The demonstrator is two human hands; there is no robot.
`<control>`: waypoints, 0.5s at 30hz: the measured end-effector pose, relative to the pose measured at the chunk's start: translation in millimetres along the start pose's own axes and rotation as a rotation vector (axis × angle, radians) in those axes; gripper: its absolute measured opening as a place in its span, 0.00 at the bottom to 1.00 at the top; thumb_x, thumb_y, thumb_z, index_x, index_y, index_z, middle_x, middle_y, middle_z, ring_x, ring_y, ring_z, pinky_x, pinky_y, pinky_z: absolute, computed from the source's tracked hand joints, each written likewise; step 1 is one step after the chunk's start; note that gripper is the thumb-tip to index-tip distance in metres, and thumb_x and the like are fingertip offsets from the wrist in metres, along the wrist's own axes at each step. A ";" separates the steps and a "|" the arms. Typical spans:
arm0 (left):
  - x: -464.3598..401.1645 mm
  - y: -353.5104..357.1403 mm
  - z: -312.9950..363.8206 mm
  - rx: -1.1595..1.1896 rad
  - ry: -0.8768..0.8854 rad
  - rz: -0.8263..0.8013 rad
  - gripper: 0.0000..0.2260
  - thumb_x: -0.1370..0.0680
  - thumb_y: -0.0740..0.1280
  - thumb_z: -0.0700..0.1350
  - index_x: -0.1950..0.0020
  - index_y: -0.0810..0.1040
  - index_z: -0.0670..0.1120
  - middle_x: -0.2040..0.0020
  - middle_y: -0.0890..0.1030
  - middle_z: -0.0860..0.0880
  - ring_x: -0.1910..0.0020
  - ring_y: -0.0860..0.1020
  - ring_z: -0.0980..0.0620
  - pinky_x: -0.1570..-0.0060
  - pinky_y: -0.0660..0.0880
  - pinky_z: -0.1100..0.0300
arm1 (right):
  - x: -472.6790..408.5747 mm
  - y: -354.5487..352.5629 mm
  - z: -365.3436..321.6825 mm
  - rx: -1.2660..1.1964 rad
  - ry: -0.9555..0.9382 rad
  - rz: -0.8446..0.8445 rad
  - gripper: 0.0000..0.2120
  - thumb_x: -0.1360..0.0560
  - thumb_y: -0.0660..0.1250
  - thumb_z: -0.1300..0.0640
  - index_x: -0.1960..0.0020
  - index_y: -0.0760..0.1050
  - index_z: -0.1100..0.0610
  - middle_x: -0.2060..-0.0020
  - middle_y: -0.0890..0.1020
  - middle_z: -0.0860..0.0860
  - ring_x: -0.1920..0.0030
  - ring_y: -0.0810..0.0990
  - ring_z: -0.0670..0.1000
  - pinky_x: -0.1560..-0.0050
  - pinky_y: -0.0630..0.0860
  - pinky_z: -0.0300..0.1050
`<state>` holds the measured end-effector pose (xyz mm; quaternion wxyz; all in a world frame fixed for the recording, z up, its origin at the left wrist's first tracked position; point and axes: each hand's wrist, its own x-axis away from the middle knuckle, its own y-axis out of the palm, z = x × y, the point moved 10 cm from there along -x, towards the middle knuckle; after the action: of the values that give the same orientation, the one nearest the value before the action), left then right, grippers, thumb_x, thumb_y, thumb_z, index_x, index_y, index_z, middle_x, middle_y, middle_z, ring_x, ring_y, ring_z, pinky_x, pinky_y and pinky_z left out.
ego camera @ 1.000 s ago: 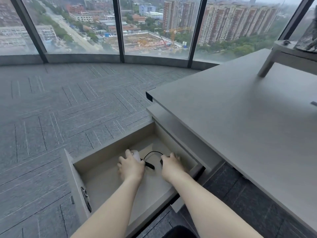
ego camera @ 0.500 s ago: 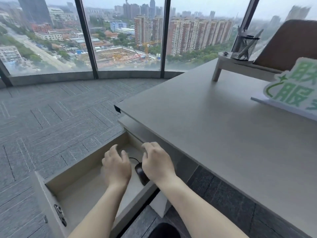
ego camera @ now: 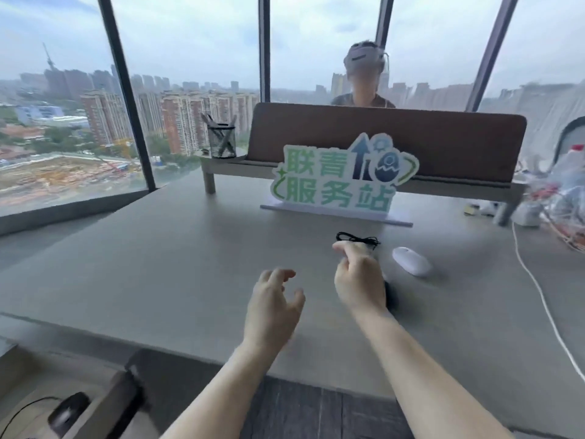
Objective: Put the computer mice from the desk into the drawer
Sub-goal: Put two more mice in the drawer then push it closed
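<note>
A grey desk (ego camera: 158, 264) fills the view, city windows behind. A white mouse (ego camera: 412, 256) lies just right of the right hand (ego camera: 359, 280); a black mouse (ego camera: 390, 296) peeks out from under that hand, its cable coil (ego camera: 357, 239) just beyond the fingertips. The right hand's fingers are curled, probably gathering the cable; whether it grips, I cannot tell. The left hand (ego camera: 272, 307) hovers spread and empty. Half a second ago both hands were in the drawer (ego camera: 104, 403), where a dark mouse (ego camera: 68, 413) lies.
</note>
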<state>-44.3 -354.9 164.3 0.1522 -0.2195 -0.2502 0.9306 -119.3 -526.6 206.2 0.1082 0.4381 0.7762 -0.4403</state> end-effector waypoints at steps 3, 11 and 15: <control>-3.6 75.1 37.5 -0.015 0.012 -0.154 0.20 0.27 0.66 0.53 0.35 0.73 0.52 0.38 0.74 0.52 0.40 0.75 0.51 0.46 0.74 0.56 | -19.7 -33.6 73.4 0.117 0.094 0.036 0.20 0.27 0.59 0.70 0.40 0.78 0.58 0.42 0.80 0.57 0.41 0.74 0.62 0.42 0.72 0.52; -17.3 172.2 72.6 -0.339 -0.037 -0.316 0.29 0.34 0.63 0.64 0.34 0.68 0.58 0.35 0.73 0.51 0.37 0.69 0.44 0.41 0.67 0.53 | -45.6 -23.3 196.3 0.374 0.308 -0.297 0.22 0.21 0.59 0.52 0.27 0.65 0.46 0.25 0.62 0.59 0.29 0.62 0.64 0.32 0.64 0.53; -26.5 182.4 72.3 -0.420 -0.083 -0.320 0.22 0.33 0.64 0.61 0.41 0.72 0.55 0.41 0.76 0.48 0.40 0.69 0.43 0.45 0.67 0.52 | -52.1 -18.5 205.8 0.345 0.310 -0.287 0.22 0.24 0.64 0.50 0.31 0.69 0.49 0.34 0.72 0.62 0.37 0.71 0.66 0.39 0.71 0.55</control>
<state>-88.4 -545.3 132.4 0.2381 -0.1654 -0.4756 0.8305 -147.6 -721.5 124.9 -0.1517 0.3978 0.7512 -0.5045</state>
